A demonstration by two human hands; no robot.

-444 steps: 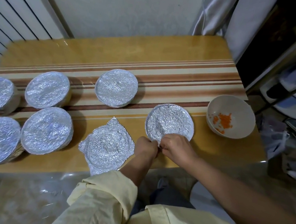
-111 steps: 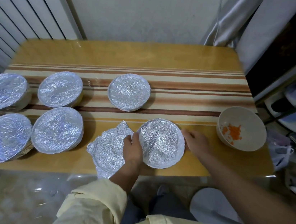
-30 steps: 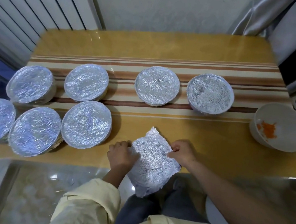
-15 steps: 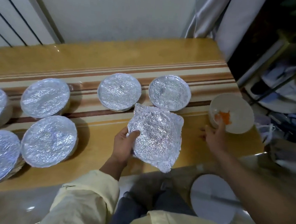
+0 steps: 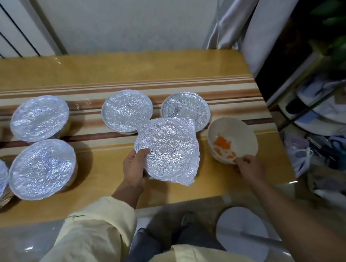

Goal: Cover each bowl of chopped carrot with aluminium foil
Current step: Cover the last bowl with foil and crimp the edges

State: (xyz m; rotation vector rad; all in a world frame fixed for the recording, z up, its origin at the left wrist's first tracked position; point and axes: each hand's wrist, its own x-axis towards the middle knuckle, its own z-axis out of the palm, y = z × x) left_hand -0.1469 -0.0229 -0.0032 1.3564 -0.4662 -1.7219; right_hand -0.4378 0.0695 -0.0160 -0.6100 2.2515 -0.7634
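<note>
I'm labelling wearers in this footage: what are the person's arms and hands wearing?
The left hand emerges from a long, loose pale yellow sleeve ending just above the wrist. The right hand has a bare forearm. No rings, watch or gloves show.

- At the right end of the striped wooden table [image 5: 175, 69]: pale round open bowl [image 5: 246, 136], orange chopped carrot [image 5: 221, 142] inside.
- Just left of it, in the left hand [image 5: 135, 167]: crumpled silver aluminium foil sheet [image 5: 169, 152].
- Behind that sheet, side by side: two round foil-covered bowls [image 5: 127, 110] [image 5: 184, 106].
- Further left: four more such bowls.
</note>
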